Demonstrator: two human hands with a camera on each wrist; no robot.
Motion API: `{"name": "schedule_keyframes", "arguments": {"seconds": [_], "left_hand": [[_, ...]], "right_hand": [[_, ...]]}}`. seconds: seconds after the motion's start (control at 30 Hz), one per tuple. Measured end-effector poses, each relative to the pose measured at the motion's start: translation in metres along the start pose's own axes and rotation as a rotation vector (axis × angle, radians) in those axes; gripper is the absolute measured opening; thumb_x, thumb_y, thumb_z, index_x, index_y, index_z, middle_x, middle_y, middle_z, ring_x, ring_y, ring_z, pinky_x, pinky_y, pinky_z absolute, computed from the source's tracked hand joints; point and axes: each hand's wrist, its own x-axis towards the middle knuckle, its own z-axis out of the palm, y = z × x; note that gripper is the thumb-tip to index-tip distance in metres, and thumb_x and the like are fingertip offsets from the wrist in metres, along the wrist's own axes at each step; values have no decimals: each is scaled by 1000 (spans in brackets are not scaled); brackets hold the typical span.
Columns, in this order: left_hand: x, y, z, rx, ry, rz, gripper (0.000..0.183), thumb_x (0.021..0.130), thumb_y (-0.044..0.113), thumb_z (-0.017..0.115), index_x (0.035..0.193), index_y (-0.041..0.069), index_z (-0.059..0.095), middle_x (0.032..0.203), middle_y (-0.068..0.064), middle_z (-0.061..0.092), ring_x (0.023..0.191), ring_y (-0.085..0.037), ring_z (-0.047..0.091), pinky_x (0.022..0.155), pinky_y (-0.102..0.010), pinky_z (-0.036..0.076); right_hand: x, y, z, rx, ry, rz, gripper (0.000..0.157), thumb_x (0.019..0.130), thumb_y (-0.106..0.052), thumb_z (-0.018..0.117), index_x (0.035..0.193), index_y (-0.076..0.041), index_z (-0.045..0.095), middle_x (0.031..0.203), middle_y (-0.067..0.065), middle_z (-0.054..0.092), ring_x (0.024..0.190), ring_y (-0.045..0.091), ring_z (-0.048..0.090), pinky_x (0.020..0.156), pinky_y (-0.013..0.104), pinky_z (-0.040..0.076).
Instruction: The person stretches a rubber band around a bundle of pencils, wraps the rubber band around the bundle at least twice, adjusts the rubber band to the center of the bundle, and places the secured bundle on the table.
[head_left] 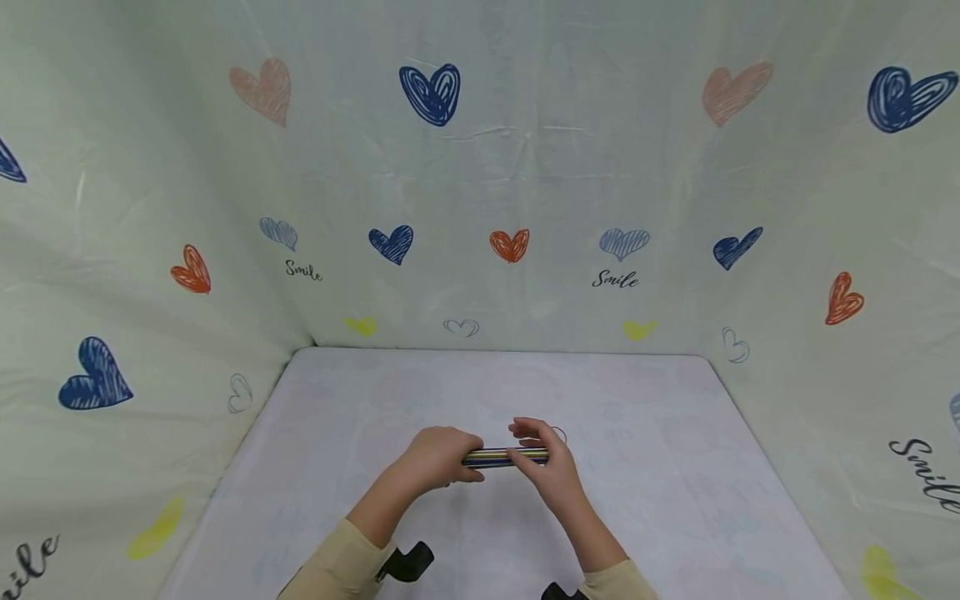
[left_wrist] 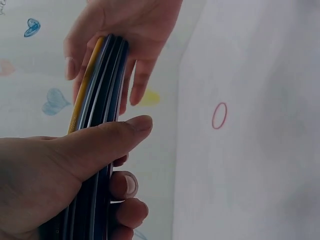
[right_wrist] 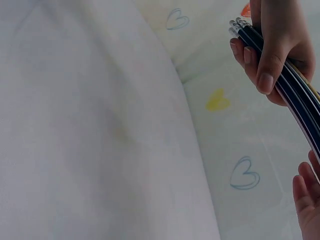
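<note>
A bundle of pencils [head_left: 497, 457] lies across the middle in the head view, held above the table. My left hand [head_left: 441, 458] grips it, thumb over the near side and fingers curled round the other, as the left wrist view shows. One pencil [left_wrist: 86, 90] is yellow; the others are mostly dark. Pale tips [right_wrist: 239, 24] stick out past the left hand. At the bundle's opposite end is my right hand [head_left: 551, 471], its palm against the pencil ends and its fingers loosely extended. A thin red ring [left_wrist: 219, 116] rests on the table beyond the hands.
The white tabletop [head_left: 375, 383] has rounded back corners. Pale curtains [head_left: 517, 167] printed with hearts and "Smile" stand behind it and along both sides. Dark devices [head_left: 407, 562] are strapped at the wrists over beige sleeves [head_left: 337, 562].
</note>
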Motion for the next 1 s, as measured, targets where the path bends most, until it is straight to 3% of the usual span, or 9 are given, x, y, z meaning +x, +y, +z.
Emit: {"name": "schedule_keyframes", "arguments": {"seconds": [0.17,0.3,0.5,0.67,0.8,1.0], "left_hand": [[2,5,2,41,14,0,26,79,38,81,84,19,65,65,13,52,58,-6,48,57,-26,41],[2,6,2,70,29,-2,25,79,37,82,82,18,65,65,12,52,58,-7,47,56,-26,41],[1,0,6,117,2,0,23,80,36,81,83,19,67,64,12,52,57,-7,47,56,-27,42],[0,-6,12,100,-13,-9,22,80,36,80,81,20,65,63,12,50,57,-7,46,56,-27,40],[-3,-14,18,87,16,-20,24,80,34,81,77,20,62,62,12,50,55,-8,45,54,-26,40],[-9,-29,24,88,15,-68,25,80,33,81,76,20,60,62,11,49,55,-8,44,54,-27,39]], "right_hand": [[6,25,3,40,34,42,31,87,-6,74,116,-5,63,111,14,68,100,25,65,80,23,51],[6,35,1,8,-5,40,28,86,-16,76,111,-8,66,107,11,69,97,18,65,77,24,52],[2,42,-6,19,-137,23,39,85,-13,77,120,-5,62,114,15,66,108,29,62,81,26,52],[2,44,-14,-11,-222,-6,47,85,-9,77,127,-2,57,120,15,64,114,33,58,90,28,48],[3,37,-25,-49,-238,-24,49,84,-3,76,127,3,54,120,20,62,114,37,56,96,36,46],[6,35,-43,-135,-242,-11,51,82,-2,76,127,5,53,118,21,60,111,38,55,93,49,46]]}}
